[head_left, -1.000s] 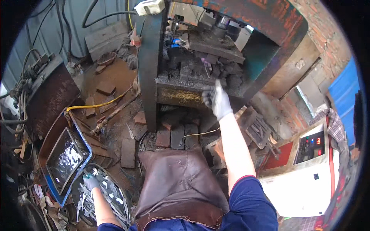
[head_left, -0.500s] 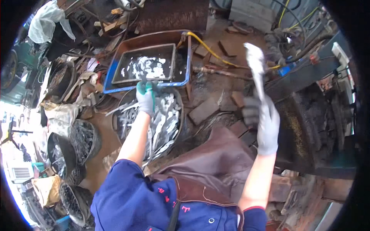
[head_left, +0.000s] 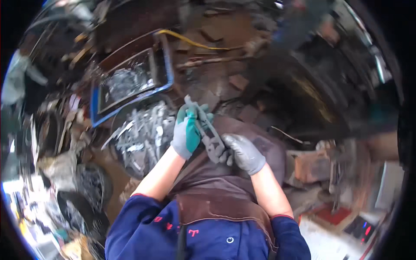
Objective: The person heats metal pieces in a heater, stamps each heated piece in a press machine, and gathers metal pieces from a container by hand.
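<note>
Over the brown apron: one long grey strip, held up at a tilt between two gloves.
Left hand: closed around the upper part of the strip; its glove is grey and green.
Right hand: fingers bent at the strip's low end; too blurry to tell if they squeeze it.
Strip pile: lots of grey strips in a messy heap, left of the left hand.
Blue-edged tub: just past the pile.
Yellow hose: runs from the tub's far corner to the right.
</note>
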Demonstrator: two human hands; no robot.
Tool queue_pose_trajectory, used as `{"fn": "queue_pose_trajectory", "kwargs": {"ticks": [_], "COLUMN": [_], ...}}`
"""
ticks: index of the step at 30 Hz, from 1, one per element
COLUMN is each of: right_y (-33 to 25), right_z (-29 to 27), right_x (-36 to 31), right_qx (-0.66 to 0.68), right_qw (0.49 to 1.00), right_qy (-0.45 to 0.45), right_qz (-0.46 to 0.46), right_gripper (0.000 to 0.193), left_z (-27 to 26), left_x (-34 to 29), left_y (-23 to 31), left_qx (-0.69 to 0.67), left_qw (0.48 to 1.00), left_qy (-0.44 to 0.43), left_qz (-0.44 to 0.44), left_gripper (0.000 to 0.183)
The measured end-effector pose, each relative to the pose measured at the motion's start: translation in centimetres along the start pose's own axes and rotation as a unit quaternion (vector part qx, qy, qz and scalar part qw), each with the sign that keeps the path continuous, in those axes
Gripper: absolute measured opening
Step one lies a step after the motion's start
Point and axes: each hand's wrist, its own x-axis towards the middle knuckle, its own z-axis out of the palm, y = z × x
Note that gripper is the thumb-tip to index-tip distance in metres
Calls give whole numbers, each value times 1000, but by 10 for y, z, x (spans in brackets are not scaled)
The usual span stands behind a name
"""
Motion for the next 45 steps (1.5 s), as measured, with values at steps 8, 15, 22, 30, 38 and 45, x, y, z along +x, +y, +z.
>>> {"fn": "queue_pose_trajectory", "kwargs": {"ticks": [8,15,22,30,38,45], "right_y": [62,140,134,135,153,139], "right_z": [-45,-94,-118,-119,-121,-99], "right_x": [-123,-239,-177,-174,-210,-188], "right_qx": [153,197,244,250,389,224], "right_qw": [939,715,735,793,787,682], "right_qy": [202,640,576,485,392,634], "right_qz": [-235,-200,-264,-271,-276,-290], "right_gripper": [22,26,42,42,26,25], "left_z": [-1,-15,-31,-168,-179,-260], "left_x": [-50,-50,-87,-38,15,5], "left_y": [-49,-13,-4,70,34,68], "left_qx": [204,620,652,454,864,739], "left_qw": [959,593,588,882,455,653], "left_qy": [-135,-491,-458,126,111,133], "left_qz": [-146,-151,-141,13,-184,99], "left_gripper": [37,47,36,31,36,48]}}
